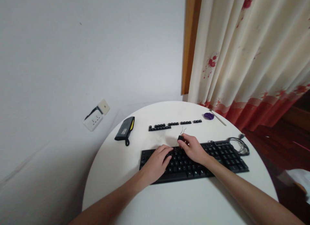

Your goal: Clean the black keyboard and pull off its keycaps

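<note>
A black keyboard (184,176) lies across the white round table, its top row partly bare of keycaps. My left hand (157,162) rests on the keyboard's left half, fingers stretched forward and thumb apart, holding nothing. Beside it, my right hand (193,149) pinches the black handle of a wire keycap puller (180,138). Wires stick out above the handle, and the lower wires reach down to the keyboard's upper rows. Whether they grip a key, I cannot tell. Beyond the keyboard, removed black keycaps (160,128) stand in short rows.
A dark pouch (124,129) with a yellow inside edge lies at the left. Toward the back right are a purple cloth-like lump (208,116) and a thin brush-like stick (219,118). The coiled keyboard cable (242,149) sits by the right edge. A wall and curtain (230,57) border the table (108,186).
</note>
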`<state>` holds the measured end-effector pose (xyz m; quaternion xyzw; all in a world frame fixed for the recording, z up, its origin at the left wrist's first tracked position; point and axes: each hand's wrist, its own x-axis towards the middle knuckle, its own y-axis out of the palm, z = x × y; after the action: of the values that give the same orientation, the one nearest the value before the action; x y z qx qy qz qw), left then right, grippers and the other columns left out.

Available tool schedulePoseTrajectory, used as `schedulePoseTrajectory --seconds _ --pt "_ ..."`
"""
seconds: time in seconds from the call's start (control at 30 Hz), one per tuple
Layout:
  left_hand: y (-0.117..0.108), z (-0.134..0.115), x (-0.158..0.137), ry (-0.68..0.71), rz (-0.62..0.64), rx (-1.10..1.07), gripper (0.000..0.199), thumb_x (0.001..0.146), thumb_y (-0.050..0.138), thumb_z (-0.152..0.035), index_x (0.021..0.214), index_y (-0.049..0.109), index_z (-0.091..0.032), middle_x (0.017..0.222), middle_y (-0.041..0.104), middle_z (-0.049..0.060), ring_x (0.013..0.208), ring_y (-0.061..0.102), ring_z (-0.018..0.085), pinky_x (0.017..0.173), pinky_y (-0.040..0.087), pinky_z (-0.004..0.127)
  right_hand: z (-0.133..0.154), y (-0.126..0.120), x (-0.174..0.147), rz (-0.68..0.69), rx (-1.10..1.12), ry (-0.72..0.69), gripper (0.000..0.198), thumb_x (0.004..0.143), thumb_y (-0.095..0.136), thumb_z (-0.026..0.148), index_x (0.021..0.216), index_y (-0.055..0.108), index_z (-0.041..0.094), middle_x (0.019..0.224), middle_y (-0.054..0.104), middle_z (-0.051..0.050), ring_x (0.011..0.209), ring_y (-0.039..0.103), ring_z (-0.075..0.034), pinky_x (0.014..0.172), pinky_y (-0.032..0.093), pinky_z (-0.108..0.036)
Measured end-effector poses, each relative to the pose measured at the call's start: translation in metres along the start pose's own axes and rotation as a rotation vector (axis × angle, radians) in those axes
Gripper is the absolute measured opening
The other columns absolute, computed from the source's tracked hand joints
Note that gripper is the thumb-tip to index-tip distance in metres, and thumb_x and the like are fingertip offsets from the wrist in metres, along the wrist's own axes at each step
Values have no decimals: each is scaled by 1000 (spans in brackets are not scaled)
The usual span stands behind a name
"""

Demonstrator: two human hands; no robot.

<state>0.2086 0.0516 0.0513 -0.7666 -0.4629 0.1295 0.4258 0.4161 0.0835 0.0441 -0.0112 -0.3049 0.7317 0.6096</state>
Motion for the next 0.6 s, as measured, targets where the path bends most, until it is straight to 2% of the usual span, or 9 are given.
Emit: schedulePoseTrajectory --seconds 0.43,0.6 --pt "4 3 -1 16 -9 45 30 95 45 -21 121 58 -23 119 57 6 113 53 20 105 42 38 5 -3 -3 206 -191 -130 22 94 47 32 77 56 20 74 60 -3 69 53 -18 67 40 -28" --pt "3 1 0 14 -13 49 29 94 44 -21 119 59 -24 116 58 6 111 53 20 103 44 39 7 -3 -5 223 -222 -168 19 94 48 30 81 58 21 77 62 -4 71 54 -18 67 40 -29"
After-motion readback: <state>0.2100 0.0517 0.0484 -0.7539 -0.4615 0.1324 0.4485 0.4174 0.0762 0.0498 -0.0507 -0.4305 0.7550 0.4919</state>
